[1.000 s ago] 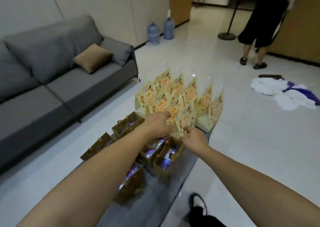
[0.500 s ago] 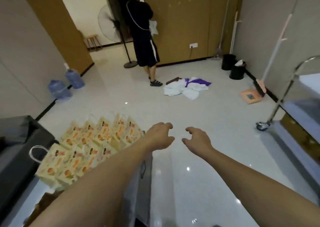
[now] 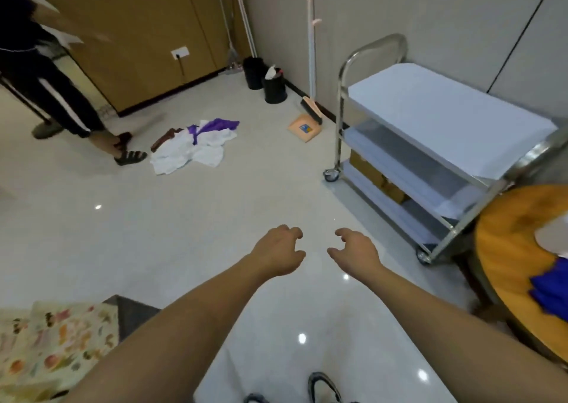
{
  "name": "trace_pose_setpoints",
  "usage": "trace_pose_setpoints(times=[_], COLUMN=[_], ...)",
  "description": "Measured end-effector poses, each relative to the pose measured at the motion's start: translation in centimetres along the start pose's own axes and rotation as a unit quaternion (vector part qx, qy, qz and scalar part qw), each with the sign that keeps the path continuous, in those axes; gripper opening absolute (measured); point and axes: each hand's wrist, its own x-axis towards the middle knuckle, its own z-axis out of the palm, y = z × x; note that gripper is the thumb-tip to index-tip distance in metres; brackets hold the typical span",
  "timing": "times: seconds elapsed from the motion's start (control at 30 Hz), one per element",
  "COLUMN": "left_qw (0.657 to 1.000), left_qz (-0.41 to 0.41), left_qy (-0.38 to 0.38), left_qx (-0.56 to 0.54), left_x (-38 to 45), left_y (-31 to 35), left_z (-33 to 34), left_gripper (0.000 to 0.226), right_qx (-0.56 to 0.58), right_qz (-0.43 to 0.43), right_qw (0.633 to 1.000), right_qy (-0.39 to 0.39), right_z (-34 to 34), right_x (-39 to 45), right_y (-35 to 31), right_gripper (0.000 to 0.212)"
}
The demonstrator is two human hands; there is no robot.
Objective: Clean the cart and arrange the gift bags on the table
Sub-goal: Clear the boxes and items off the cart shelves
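A steel three-shelf cart [image 3: 344, 95] on wheels stands against the right wall, its top shelf covered in white. Brown bags or boxes [image 3: 368, 170] sit on its bottom shelf. Yellow printed gift bags [image 3: 55, 344] show at the lower left on the dark table corner [image 3: 135, 310]. My left hand [image 3: 278, 253] and my right hand [image 3: 353, 252] hover side by side over the bare floor, fingers loosely curled, holding nothing. Both are well short of the cart.
A round wooden table [image 3: 516, 249] with a blue cloth [image 3: 550, 289] is at the right edge. A pile of white and purple cloth [image 3: 196, 144] lies on the floor near a standing person [image 3: 52, 89]. Black bins [image 3: 267, 79] and a dustpan with brush [image 3: 307, 123] line the far wall.
My view has swung right, from the gift bags on the table to the cart. Both hands left the bags and now hang empty over the floor.
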Motion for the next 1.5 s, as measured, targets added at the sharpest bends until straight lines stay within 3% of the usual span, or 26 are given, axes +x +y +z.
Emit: trace_pose_setpoints(times=[0.43, 0.67, 0.8, 0.93, 1.23, 1.5], left_qw=[0.984, 0.972, 0.976, 0.982, 0.986, 0.982], left_qz=[0.161, 0.181, 0.170, 0.142, 0.107, 0.160], left_qy=[-0.063, -0.135, -0.132, -0.124, -0.130, -0.095], left_qx=[0.048, 0.058, 0.019, -0.012, -0.011, 0.007], left_x=[23.6, 35.1, 39.5, 45.5, 62.7, 74.0], left_y=[4.4, 3.4, 3.3, 3.5, 3.5, 3.8], left_z=[-3.9, -5.2, -3.9, 0.3, 18.4, 29.8], left_gripper=[0.053, 0.051, 0.045, 0.044, 0.045, 0.046], right_qx=[0.037, 0.033, 0.050, 0.051, 0.052, -0.084], right_qz=[0.166, 0.241, 0.258, 0.250, 0.225, 0.178], right_qw=[0.983, 0.969, 0.964, 0.967, 0.973, 0.978], right_qy=[0.067, 0.038, 0.024, 0.001, 0.012, 0.070], right_z=[-4.7, -5.0, -4.0, -1.8, 7.9, 11.7], right_x=[14.3, 21.8, 25.8, 32.6, 49.7, 62.0], right_y=[3.8, 4.3, 5.3, 8.8, 24.4, 34.8], right_gripper=[0.061, 0.060, 0.057, 0.056, 0.054, 0.056])
